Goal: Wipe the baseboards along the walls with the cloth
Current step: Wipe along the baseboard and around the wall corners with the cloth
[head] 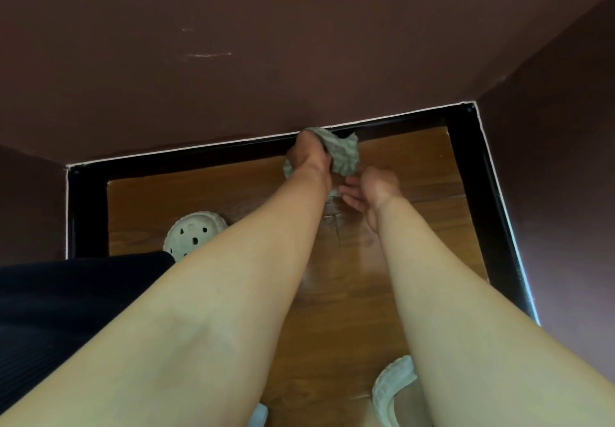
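Left hand (309, 157), its forearm passing just right of a dark garment (66, 310) and a white perforated shoe (193, 233) on the wooden floor (416, 167), curls its fingers round a bunched grey-green cloth (342, 153). It holds the cloth against the black baseboard (199, 157) at the floor's far edge, right of that edge's middle. Part of the cloth bulges out to the right of the hand. Just beside it, nearer the camera, the right hand (369, 193) has its palm turned leftward and its fingers loosely spread, gripping nothing. Whether it touches the cloth's hanging end cannot be told. A second white shoe (392, 390) lies by the near edge under the right forearm.
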A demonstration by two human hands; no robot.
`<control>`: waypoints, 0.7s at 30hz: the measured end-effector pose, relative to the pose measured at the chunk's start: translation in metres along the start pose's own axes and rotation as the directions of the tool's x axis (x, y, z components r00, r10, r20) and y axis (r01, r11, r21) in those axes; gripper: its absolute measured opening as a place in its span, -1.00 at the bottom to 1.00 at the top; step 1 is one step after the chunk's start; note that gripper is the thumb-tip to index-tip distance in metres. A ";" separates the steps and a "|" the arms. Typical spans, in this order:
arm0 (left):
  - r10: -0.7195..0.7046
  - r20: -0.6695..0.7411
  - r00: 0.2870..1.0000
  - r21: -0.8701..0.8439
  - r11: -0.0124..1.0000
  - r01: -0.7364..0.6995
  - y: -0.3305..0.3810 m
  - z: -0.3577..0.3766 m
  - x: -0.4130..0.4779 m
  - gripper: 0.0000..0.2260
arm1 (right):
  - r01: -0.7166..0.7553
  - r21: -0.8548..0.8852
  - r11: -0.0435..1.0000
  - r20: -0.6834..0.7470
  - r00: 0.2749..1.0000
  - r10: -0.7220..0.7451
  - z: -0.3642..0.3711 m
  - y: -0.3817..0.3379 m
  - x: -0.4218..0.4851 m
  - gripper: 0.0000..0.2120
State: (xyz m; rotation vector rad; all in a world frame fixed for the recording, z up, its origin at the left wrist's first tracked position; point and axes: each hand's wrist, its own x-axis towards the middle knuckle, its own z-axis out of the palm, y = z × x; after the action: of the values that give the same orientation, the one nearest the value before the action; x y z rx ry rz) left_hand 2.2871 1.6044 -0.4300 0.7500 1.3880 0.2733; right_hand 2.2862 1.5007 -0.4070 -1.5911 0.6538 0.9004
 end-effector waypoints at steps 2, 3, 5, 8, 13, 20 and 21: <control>-0.019 -0.114 0.993 -0.041 0.999 0.014 -0.005 -0.002 0.018 -0.65 | 0.009 -0.003 1.000 0.001 1.000 -0.009 -0.001 -0.001 0.002 -0.69; -0.024 -0.171 0.985 -0.063 0.998 0.013 -0.013 -0.004 0.045 -0.58 | 0.014 0.004 1.000 -0.010 1.000 -0.014 -0.002 -0.002 0.003 -0.66; -0.044 -0.231 0.972 -0.095 0.995 0.022 -0.019 -0.010 0.071 -0.50 | 0.024 0.034 0.999 -0.041 0.999 -0.022 -0.005 -0.003 0.006 -0.63; -0.033 -0.151 0.988 -0.049 0.998 0.025 0.001 -0.022 0.022 -0.57 | 0.007 0.088 0.996 -0.058 0.998 -0.002 -0.006 -0.001 0.007 -0.63; -0.059 0.078 0.995 -0.079 0.995 0.065 0.004 -0.020 -0.006 -0.77 | -0.010 0.042 0.999 -0.018 1.000 0.010 0.008 0.006 0.007 -0.63; 0.063 -0.298 0.953 -0.057 0.995 -0.084 0.017 -0.040 0.014 -0.55 | -0.002 0.031 1.000 -0.002 1.000 0.002 0.014 0.003 0.006 -0.66; 0.071 -0.312 0.948 -0.076 0.992 -0.100 0.019 -0.044 0.018 -0.56 | -0.005 0.026 1.000 0.000 1.000 0.005 0.013 0.004 0.006 -0.65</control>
State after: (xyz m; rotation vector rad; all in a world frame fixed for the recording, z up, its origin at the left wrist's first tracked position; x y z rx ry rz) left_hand 2.2530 1.6427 -0.4324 0.7132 1.6274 0.5375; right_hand 2.2836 1.5131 -0.4147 -1.5665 0.6673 0.8924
